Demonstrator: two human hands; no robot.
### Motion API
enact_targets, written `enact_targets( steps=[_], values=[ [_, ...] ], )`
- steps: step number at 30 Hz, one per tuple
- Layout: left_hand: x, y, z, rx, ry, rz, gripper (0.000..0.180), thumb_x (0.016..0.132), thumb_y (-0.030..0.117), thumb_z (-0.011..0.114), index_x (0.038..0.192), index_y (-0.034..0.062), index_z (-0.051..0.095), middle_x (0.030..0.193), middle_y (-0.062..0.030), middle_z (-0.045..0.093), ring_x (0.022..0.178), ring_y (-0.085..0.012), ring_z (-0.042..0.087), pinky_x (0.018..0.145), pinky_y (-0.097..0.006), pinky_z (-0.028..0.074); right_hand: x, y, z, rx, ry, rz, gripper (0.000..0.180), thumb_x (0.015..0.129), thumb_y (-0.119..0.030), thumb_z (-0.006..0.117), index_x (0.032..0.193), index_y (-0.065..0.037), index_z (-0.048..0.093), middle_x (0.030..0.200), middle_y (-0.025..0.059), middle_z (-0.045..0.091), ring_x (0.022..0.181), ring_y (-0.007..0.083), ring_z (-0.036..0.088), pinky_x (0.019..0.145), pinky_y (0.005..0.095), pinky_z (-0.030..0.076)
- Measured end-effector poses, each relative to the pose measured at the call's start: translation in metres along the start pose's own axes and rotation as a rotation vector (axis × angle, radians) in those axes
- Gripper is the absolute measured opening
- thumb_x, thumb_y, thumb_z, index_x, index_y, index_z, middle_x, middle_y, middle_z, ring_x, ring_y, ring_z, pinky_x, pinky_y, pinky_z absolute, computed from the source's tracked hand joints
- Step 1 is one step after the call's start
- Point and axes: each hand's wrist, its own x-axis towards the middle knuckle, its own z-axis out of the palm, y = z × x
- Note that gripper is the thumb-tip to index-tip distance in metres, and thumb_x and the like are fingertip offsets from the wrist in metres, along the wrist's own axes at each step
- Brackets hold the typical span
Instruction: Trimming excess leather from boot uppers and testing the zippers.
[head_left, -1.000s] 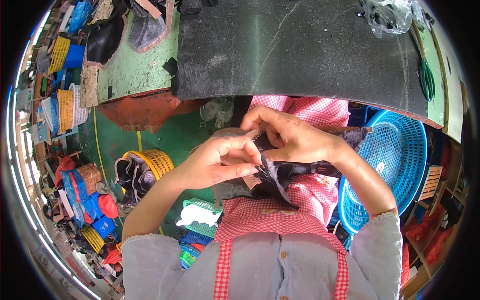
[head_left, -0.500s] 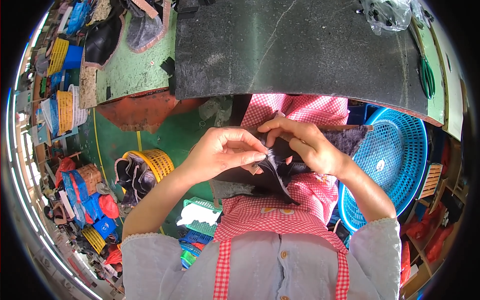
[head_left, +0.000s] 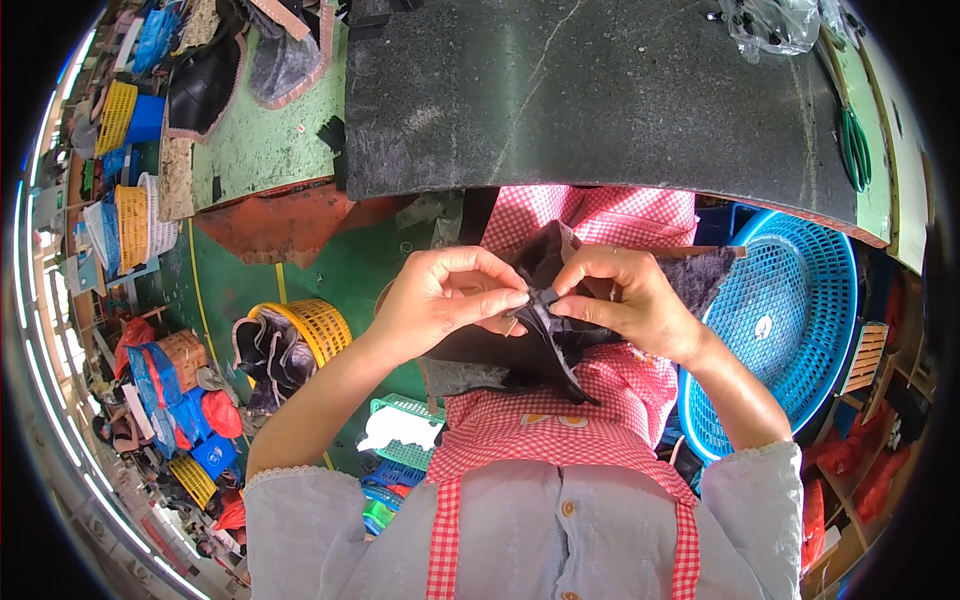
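Across my lap, over a red checked apron, lies a black fur-lined boot upper. Its dark edge runs down from my fingertips, and a grey furry part sticks out to the right. My left hand pinches the edge between thumb and forefinger. Close beside it, my right hand pinches the same edge, where a small dark tab shows at the fingertips. Beyond the fingers, a black fold of the upper stands up. The part under my hands is hidden.
A dark-topped bench spans the far side, with scissors and a clear plastic bag on it. More fur-lined uppers lie far left. A blue basket stands right, a yellow basket of dark pieces left.
My right fingers have come down from above the edge into a pinch beside the left fingertips. A black fold now rises beyond them. My left hand keeps its pinch, almost in place.
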Motion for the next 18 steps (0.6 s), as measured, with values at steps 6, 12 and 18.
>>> enact_targets(
  steps=[6, 12, 18],
  values=[
    [0.001, 0.001, 0.001, 0.050, -0.033, 0.044, 0.013, 0.090, 0.000, 0.066, 0.102, -0.0058, 0.065, 0.094, -0.0122, 0.069, 0.084, -0.0203, 0.071, 0.076, -0.029, 0.060, -0.006, -0.010, 0.003, -0.115, 0.059, -0.067, 0.012, 0.083, -0.006, 0.075, 0.091, -0.002, 0.067, 0.078, 0.0032, 0.061, 0.063, 0.0068, 0.053, 0.052, 0.0234, 0.043],
    [0.002, 0.002, 0.005, 0.129, -0.017, 0.066, 0.013, 0.089, 0.002, 0.069, 0.100, -0.0050, 0.067, 0.091, -0.0094, 0.069, 0.079, -0.0164, 0.071, 0.073, -0.025, 0.058, -0.007, -0.017, 0.003, -0.142, 0.062, -0.089, 0.012, 0.080, -0.004, 0.075, 0.088, -0.002, 0.066, 0.079, 0.0037, 0.061, 0.060, 0.0068, 0.053, 0.052, 0.0232, 0.043],
    [0.005, 0.008, 0.006, 0.205, -0.040, 0.044, 0.014, 0.088, 0.005, 0.071, 0.100, -0.0025, 0.068, 0.085, -0.0055, 0.069, 0.075, -0.0112, 0.069, 0.070, -0.022, 0.056, -0.003, -0.022, 0.001, -0.201, 0.065, -0.096, 0.013, 0.080, -0.006, 0.077, 0.088, -0.003, 0.067, 0.079, 0.0042, 0.063, 0.061, 0.0083, 0.054, 0.051, 0.0235, 0.043]
  ],
)
